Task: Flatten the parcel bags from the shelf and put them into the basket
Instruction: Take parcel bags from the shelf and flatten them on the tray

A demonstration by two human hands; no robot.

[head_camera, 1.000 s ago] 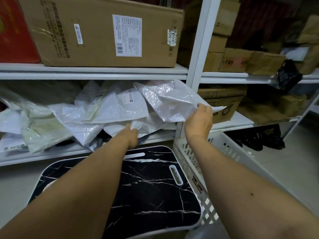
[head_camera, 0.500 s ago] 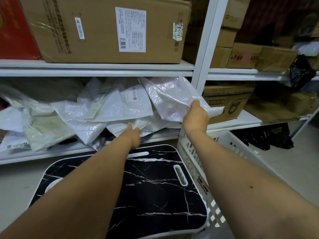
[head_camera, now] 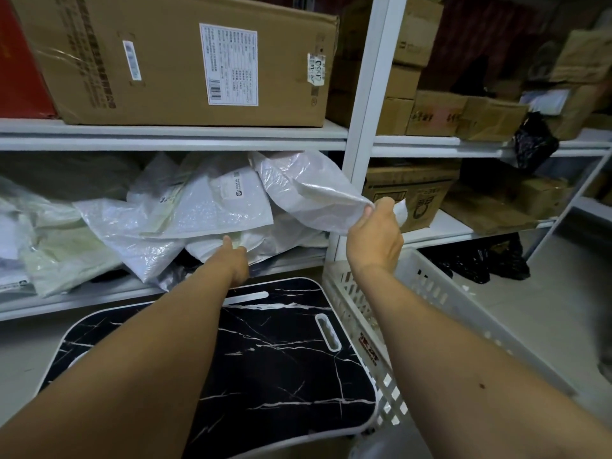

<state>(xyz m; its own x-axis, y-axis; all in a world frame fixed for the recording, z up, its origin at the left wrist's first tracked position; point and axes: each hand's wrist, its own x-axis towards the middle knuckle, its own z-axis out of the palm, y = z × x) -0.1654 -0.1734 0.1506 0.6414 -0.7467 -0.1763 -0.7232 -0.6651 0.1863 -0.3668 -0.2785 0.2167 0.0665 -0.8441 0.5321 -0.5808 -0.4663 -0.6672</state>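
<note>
On the low white shelf (head_camera: 172, 286) lie crinkly white plastic parcel bags (head_camera: 185, 220); the right hand (head_camera: 376, 240) pinches one bag's corner (head_camera: 318, 197) to pull it toward the white slotted basket (head_camera: 440, 293); the left hand (head_camera: 236, 263) grips another.

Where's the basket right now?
In the head view the white basket sits on the floor at lower right, beside the black marble board, directly below the right hand.
</note>
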